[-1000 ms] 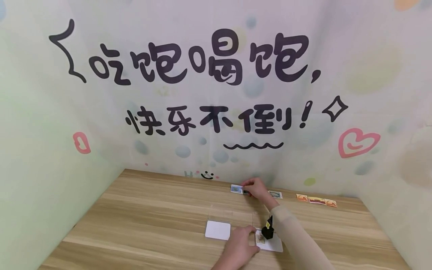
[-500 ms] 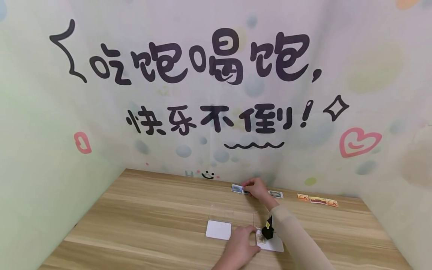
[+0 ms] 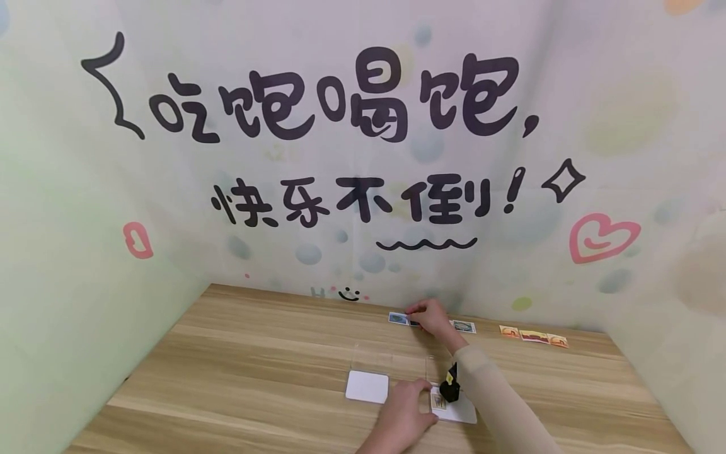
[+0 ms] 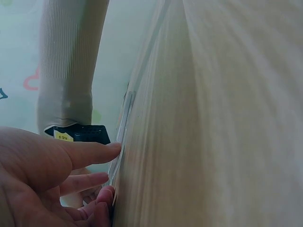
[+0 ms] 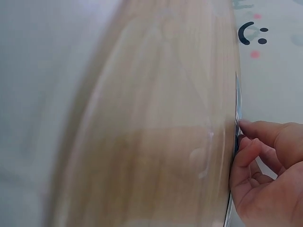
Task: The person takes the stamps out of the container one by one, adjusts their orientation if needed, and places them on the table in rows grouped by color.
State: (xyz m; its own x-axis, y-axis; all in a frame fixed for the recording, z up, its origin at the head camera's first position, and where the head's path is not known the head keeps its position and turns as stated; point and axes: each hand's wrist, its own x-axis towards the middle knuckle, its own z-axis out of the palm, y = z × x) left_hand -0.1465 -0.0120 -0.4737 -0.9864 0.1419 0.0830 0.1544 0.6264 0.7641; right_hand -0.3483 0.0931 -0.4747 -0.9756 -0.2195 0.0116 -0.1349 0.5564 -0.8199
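My left hand [image 3: 403, 410] holds a white card [image 3: 458, 413] by its left end, the thumb at the near corner and a finger at the far one. A small brown stamp [image 3: 438, 401] lies on that card. At the back of the table my right hand [image 3: 433, 317] pinches at a dark stamp [image 3: 414, 324] in a row; the hand hides most of it. Left of it lies a blue stamp [image 3: 398, 318], and right of it a green one [image 3: 464, 326]. In the right wrist view the thumb and curled forefinger meet at the stamp's edge.
Another white card [image 3: 367, 386] lies left of my left hand, with a clear plastic flap [image 3: 371, 357] behind it. Several orange and yellow stamps [image 3: 534, 337] line the back right. A printed cloth wall [image 3: 351, 265] stands directly behind the wooden table [image 3: 238, 353].
The blue stamp at the left of the row now lies slightly lower and flatter beside the right fingertips. Both hands keep almost the same place.
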